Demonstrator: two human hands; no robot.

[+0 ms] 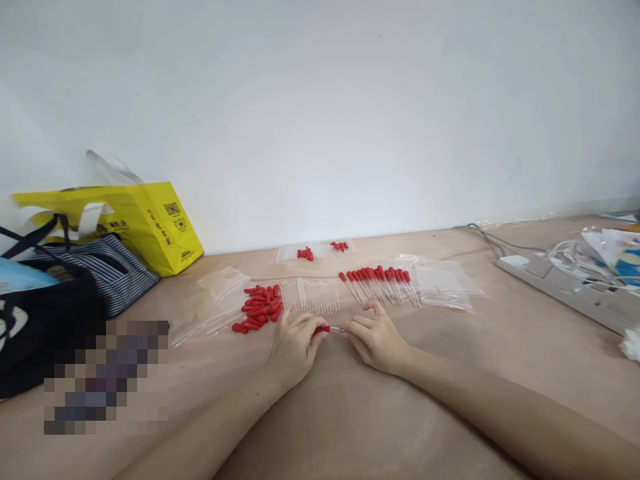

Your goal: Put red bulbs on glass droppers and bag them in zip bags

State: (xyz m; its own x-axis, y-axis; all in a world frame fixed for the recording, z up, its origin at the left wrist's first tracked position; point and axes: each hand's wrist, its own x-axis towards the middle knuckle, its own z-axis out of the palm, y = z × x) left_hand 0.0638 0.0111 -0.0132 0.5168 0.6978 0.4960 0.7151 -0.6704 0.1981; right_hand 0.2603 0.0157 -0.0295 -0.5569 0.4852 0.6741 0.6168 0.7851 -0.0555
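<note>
My left hand (296,343) pinches a red rubber bulb (323,329) between thumb and fingers. From the bulb a clear glass tube (337,330) runs right, and my right hand (375,339) pinches its other end. Bulb and tube lie in line, level just above the table. Left of my left hand is a pile of loose red bulbs (257,310). Behind my hands, a row of bare clear tubes (313,295) lies side by side. Several tubes with red bulbs on their ends (380,275) are fanned out to the right of that row.
Clear plastic bags (443,283) lie on the right, others (220,300) on the left. Small red bulbs (305,254) rest on a bag near the wall. A yellow bag (165,230) and striped bag (113,270) stand left; a power strip (560,290) with cables lies right.
</note>
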